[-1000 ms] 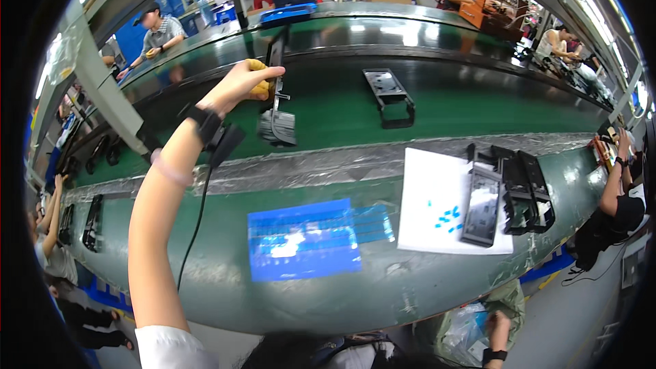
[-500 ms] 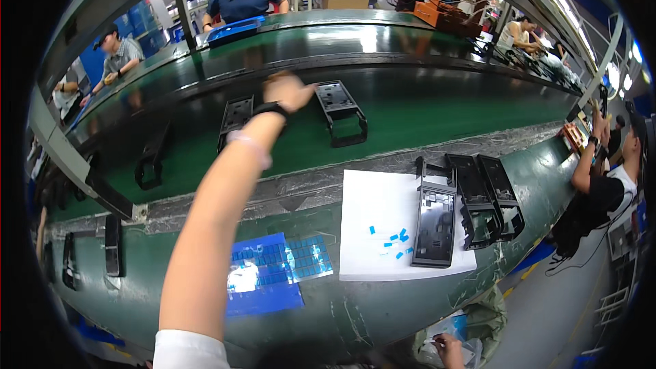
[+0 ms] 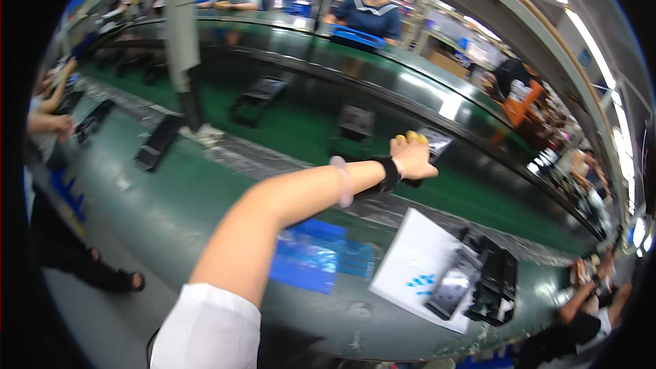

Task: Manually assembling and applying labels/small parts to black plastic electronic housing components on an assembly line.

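My left hand (image 3: pixel 412 158) reaches out over the green conveyor belt (image 3: pixel 301 133), palm down, with yellow covers on the fingertips. Its thumb stands apart from the bent fingers, and no firm grip shows. Partly beneath it lies a black plastic frame (image 3: pixel 435 142) with a greyish panel; the hand and wrist hide much of it. Farther left on the belt lie another black frame (image 3: pixel 355 121) and a third one (image 3: pixel 261 98), both blurred. My right hand is out of sight.
On the near bench, a white sheet (image 3: pixel 400 260) bears small blue pieces (image 3: pixel 420 283) and a black housing (image 3: pixel 454 287), beside more housings (image 3: pixel 493 280). Blue film sheets (image 3: pixel 311 253) lie under my forearm. A metal post (image 3: pixel 181 41) rises at left. Co-workers stand around the line.
The view has turned left and tilted. My left hand has moved right along the belt, onto a black frame. My right hand, partly seen at the lower edge before, has gone from view.
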### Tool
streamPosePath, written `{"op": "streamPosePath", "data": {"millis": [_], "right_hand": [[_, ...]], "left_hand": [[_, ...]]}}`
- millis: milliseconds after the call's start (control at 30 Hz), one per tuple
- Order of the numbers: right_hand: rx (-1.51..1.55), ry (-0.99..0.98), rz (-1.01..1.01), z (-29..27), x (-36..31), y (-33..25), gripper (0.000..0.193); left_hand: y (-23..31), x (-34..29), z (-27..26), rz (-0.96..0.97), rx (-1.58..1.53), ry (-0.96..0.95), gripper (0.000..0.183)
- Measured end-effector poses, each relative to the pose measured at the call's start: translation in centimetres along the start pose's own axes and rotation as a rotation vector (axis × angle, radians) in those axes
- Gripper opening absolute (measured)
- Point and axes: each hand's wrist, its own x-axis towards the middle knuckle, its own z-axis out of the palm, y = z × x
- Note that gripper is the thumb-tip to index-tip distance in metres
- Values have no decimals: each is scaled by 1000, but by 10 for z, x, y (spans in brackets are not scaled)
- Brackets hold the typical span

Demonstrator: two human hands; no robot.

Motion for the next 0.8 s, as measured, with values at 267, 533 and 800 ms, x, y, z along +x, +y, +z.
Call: {"op": "streamPosePath", "data": {"millis": [267, 533, 800], "right_hand": [[-31, 27, -199, -17, 174, -219, 19], [156, -80, -77, 15, 198, -227, 17], [55, -48, -100, 1, 173, -262, 17]], "left_hand": [[-131, -267, -156, 121, 131, 27, 53], [-209, -326, -170, -287, 320, 14, 57], [-202, -167, -157, -184, 194, 3, 81]]}}
